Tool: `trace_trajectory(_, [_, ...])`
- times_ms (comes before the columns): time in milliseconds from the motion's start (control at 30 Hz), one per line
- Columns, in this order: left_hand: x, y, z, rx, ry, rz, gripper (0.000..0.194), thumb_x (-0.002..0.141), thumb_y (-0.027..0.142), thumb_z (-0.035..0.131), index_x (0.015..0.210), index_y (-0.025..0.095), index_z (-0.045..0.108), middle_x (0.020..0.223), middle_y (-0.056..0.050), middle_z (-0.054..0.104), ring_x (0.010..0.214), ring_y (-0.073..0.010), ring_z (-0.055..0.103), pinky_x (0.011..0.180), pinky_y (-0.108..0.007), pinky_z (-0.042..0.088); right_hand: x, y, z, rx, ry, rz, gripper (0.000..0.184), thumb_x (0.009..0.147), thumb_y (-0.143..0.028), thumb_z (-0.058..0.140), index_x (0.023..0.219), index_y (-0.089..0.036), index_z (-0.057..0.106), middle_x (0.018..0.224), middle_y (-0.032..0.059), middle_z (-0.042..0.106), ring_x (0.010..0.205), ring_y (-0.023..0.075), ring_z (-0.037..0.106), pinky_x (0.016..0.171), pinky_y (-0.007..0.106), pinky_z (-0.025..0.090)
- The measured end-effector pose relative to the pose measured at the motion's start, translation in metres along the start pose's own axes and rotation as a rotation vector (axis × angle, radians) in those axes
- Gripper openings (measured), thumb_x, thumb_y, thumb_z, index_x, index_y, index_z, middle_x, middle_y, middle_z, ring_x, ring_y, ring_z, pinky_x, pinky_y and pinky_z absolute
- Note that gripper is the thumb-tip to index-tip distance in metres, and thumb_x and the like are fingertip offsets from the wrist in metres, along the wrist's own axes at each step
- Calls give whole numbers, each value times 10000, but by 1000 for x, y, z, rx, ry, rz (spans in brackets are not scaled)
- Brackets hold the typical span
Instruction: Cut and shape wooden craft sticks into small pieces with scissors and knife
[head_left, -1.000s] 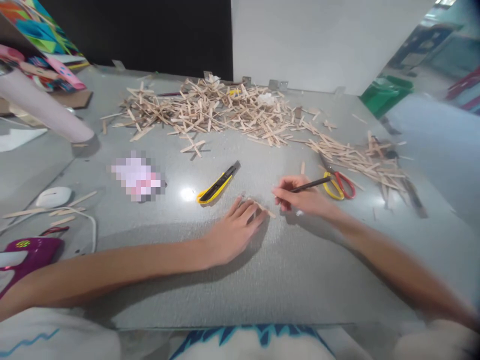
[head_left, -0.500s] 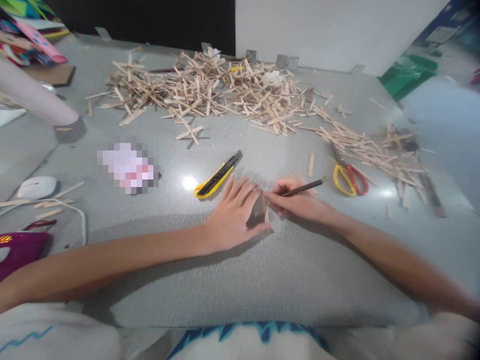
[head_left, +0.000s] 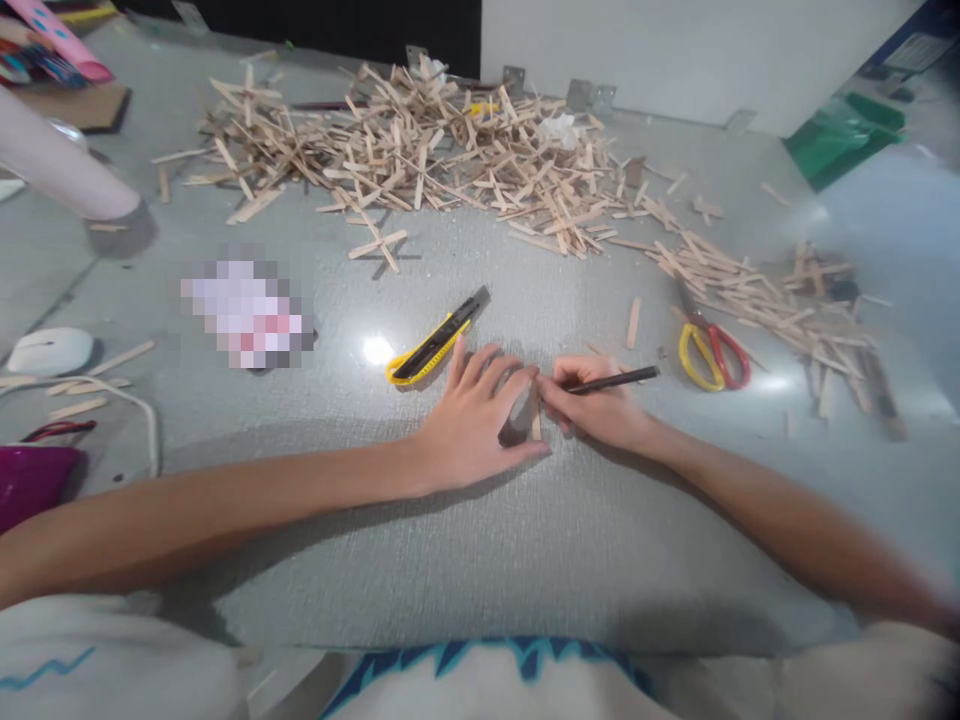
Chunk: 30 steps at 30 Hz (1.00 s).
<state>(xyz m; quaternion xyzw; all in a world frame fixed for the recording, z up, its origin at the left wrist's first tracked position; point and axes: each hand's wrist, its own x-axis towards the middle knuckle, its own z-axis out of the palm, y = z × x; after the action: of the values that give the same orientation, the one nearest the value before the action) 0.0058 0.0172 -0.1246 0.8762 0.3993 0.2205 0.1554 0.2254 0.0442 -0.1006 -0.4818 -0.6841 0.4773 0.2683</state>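
A short flat wooden stick (head_left: 536, 415) lies on the grey table, the tips of my left thumb and index finger at its two ends. My left hand (head_left: 476, 415) rests beside it with the other fingers spread. In my right hand (head_left: 592, 400) is a slim black pencil (head_left: 622, 380), pinched in a writing grip. Its point is hidden by the fingers, close to the stick's far end. A yellow and black utility knife (head_left: 439, 337) lies just beyond my left fingers. Red and yellow handled scissors (head_left: 712, 352) are to the right of my right hand.
A large heap of wooden sticks (head_left: 420, 160) spans the back, with more sticks (head_left: 750, 290) at right. A single stick (head_left: 634, 322) lies beyond my right hand. A blurred-out item (head_left: 244, 312), white mouse (head_left: 51, 350), cable and purple object (head_left: 37, 485) are at left.
My left hand has opened wider, its thumb moving to the stick's near end. The stick now points away from me. My right hand has brought the pencil left, up to the stick.
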Motion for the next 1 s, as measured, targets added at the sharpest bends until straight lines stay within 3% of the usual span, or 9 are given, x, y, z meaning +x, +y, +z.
trace_trajectory(267, [-1,-5,2,-36,34,15,712,938,699,747,1398,174,607,1454,-184,624,1492,-441,466,1337,-771,101,3,-8,-3,146,31,28,498,962,-565,784,659,-221,587,540,-18,649,388,97,516,383,249,371])
trace_trajectory(433, [0,-4,-14,-189,123,22,353,1086,415,589,1366,201,608,1430,-171,648,1408,-341,573,1282,-613,381,8,-25,-19,516,175,81,581,893,-776,752,745,-248,558,593,-31,629,367,97,470,331,258,318])
trace_trajectory(533, [10,-1,-26,-519,95,-90,351,1126,439,499,1353,208,635,1393,-161,701,1341,-309,654,1172,-528,519,9,-40,-26,596,245,51,641,906,-916,587,916,-275,597,508,-92,487,313,91,319,324,267,287])
trace_trajectory(633, [32,8,-30,-1152,-90,-300,528,1111,623,423,1304,197,666,1336,-176,758,1268,-333,729,1085,-536,589,15,-58,-22,525,325,-92,686,960,-931,450,975,-273,645,530,-74,496,333,101,345,349,273,305])
trace_trajectory(700, [52,18,-30,-1457,-262,-385,702,1059,761,360,1211,163,696,1273,-217,783,1252,-393,739,1061,-596,592,25,-70,-13,516,378,-257,630,1018,-863,449,986,-270,657,707,-8,665,460,133,556,440,285,457])
trace_trajectory(767, [72,29,-29,-1540,-313,-376,867,990,883,265,1108,153,716,1161,-236,803,1195,-433,751,1022,-634,592,40,-77,-4,456,417,-432,529,1072,-771,460,1160,-282,640,1083,63,784,822,212,780,772,362,644])
trace_trajectory(800, [83,33,-30,-1536,-282,-357,905,976,907,217,1090,160,715,1128,-228,803,1192,-436,749,1019,-634,588,48,-78,-1,378,442,-490,542,1091,-762,402,1271,-288,592,1288,90,760,1053,254,798,947,414,641])
trace_trajectory(900, [112,29,-45,-1503,-155,-315,993,925,968,153,1159,167,692,1136,-205,780,1268,-445,707,1048,-623,572,70,-65,0,148,559,-575,575,1143,-681,161,1504,-291,380,1666,123,541,1509,254,578,1227,482,492])
trace_trajectory(1000, [137,-1,-80,-1445,77,-217,914,1008,882,152,1318,161,620,1289,-178,712,1396,-445,632,1087,-661,524,77,-36,-9,232,623,-654,470,1161,-576,198,1459,-264,383,1720,166,479,1587,249,494,1306,516,413])
